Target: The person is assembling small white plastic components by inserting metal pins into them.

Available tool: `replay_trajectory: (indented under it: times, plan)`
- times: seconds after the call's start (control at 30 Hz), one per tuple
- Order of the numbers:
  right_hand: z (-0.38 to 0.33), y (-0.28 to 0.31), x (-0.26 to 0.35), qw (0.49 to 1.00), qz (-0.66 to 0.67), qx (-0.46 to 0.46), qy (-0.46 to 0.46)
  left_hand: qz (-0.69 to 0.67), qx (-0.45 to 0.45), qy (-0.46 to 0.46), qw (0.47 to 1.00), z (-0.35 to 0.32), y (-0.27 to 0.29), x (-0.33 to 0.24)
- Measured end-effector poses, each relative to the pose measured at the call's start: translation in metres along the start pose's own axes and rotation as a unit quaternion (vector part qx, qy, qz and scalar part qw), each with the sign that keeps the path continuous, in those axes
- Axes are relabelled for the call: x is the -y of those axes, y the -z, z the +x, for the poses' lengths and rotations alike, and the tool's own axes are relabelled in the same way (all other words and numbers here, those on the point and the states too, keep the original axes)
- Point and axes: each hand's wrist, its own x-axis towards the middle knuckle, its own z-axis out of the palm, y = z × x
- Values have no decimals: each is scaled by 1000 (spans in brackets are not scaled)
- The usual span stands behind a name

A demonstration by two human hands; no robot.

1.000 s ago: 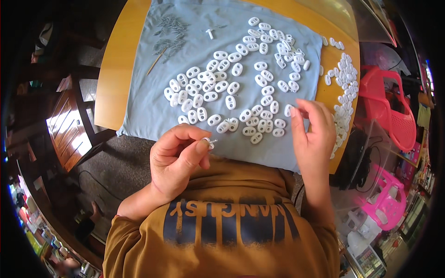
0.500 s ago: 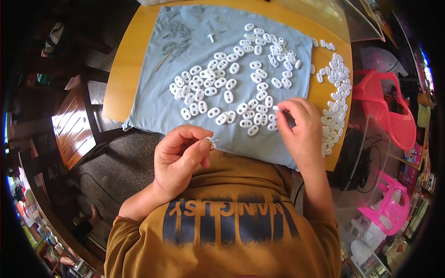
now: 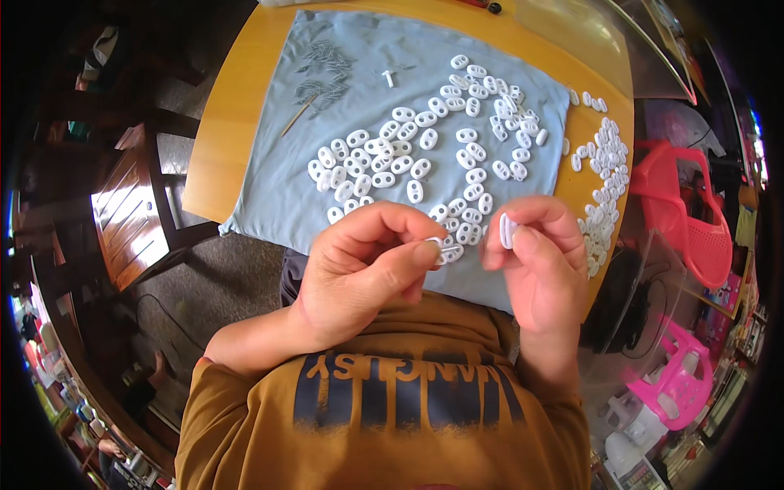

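My left hand [image 3: 359,265] is closed, its thumb and forefinger pinching a small white piece with a thin metal spring [image 3: 451,248] sticking out toward the right. Just across from it, my right hand [image 3: 545,265] grips a white oval piece [image 3: 507,232] edge-on between thumb and fingers. The two hands are close together but apart, above the near edge of a light-blue cloth [image 3: 286,188]. Behind them lie many white oval pieces with two holes [image 3: 415,192], loosely clustered. My fingers cover part of what each hand holds.
Small grey metal springs [image 3: 322,73] lie heaped at the cloth's far left, beside a thin wooden stick [image 3: 300,114] and a white T-shaped piece [image 3: 388,78]. More white pieces [image 3: 604,175] line the yellow table's right side. Red [image 3: 682,212] and pink [image 3: 674,376] plastic chairs stand right.
My right hand has drawn back from the pile with a white oval piece. My left hand has moved right and up with its white piece and spring, and the hands are now closer.
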Motion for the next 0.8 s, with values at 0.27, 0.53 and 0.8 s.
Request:
replay_trajectory:
  times: [0.27,0.53,0.8]
  plan:
    - [10,-7,2,999,-20,20,-41,-21,2,15,1000,16,2,-3]
    - [20,-10,-2,993,-104,-2,-60,-27,23,27,999,21,8,-1]
    - [23,-15,-2,991,-127,-2,-45,-9,8,22,1000,26,9,3]
